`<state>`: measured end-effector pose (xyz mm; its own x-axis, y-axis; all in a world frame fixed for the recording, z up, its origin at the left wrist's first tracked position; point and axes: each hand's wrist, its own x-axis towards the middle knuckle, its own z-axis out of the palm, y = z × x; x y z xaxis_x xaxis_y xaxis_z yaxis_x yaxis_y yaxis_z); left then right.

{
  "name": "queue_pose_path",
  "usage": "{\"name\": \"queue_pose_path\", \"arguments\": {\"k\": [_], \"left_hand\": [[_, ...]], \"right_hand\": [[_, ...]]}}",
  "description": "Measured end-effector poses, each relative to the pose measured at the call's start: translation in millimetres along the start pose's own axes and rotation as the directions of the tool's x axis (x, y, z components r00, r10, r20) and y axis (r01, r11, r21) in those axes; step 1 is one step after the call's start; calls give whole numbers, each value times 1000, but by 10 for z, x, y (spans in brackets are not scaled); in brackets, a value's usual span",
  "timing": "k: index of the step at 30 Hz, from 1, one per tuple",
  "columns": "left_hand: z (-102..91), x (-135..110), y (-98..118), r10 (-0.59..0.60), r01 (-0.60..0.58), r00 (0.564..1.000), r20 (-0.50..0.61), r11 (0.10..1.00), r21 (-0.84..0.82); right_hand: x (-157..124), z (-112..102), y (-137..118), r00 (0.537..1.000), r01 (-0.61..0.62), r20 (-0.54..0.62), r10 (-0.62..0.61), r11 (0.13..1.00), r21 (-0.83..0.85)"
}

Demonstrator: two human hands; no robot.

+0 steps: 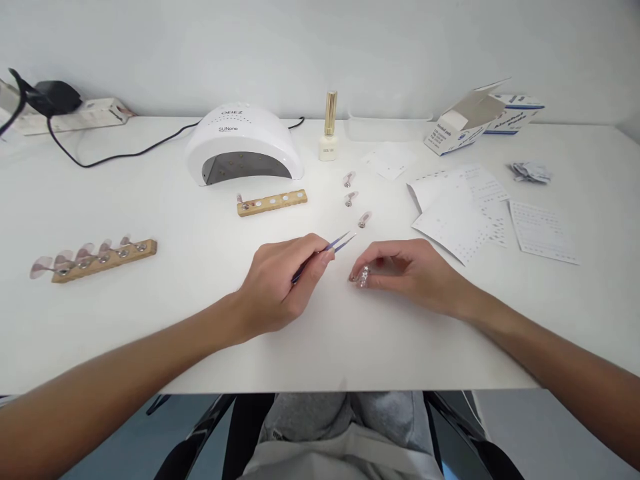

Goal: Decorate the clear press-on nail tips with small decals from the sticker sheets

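My left hand (pixel 283 280) is closed around a pair of blue tweezers (pixel 342 241), whose two tips stand apart and point to the upper right. Just to the right, my right hand (pixel 413 273) pinches a false nail tip (pixel 365 275) with star-like silver decorations on it. The tweezers' tips are a short way above that nail and do not touch it. Beyond my hands, a few clear nail tips on small metal stands, one of them this nail tip (pixel 365 219), sit on the white table (pixel 320 353).
A white nail lamp (pixel 245 143) stands behind a wooden strip (pixel 273 203). Another wooden strip (pixel 105 261) on the left carries several nail tips. Farther back are a polish bottle (pixel 328 133), a clear tray (pixel 390 130) and an alcohol pad box (pixel 463 123). Sticker sheets (pixel 450 213) lie right.
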<state>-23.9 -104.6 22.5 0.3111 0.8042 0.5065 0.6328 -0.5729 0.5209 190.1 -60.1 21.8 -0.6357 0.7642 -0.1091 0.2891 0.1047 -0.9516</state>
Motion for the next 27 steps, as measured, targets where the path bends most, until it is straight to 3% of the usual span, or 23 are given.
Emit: {"name": "queue_pose_path", "arguments": {"k": [5, 9, 18, 27], "left_hand": [[31, 6, -8, 29, -28, 1000, 13, 1000, -12], [21, 24, -3, 7, -8, 1000, 24, 999, 44], [68, 14, -33, -51, 37, 990, 129, 993, 109], [121, -27, -45, -111, 101, 987, 113, 991, 85]], "right_hand": [[46, 22, 88, 977, 87, -196, -81, 996, 21], [60, 33, 120, 957, 103, -276, -92, 994, 24], [75, 31, 133, 939, 158, -319, -126, 985, 75], [75, 28, 146, 940, 134, -321, -116, 990, 34]]}}
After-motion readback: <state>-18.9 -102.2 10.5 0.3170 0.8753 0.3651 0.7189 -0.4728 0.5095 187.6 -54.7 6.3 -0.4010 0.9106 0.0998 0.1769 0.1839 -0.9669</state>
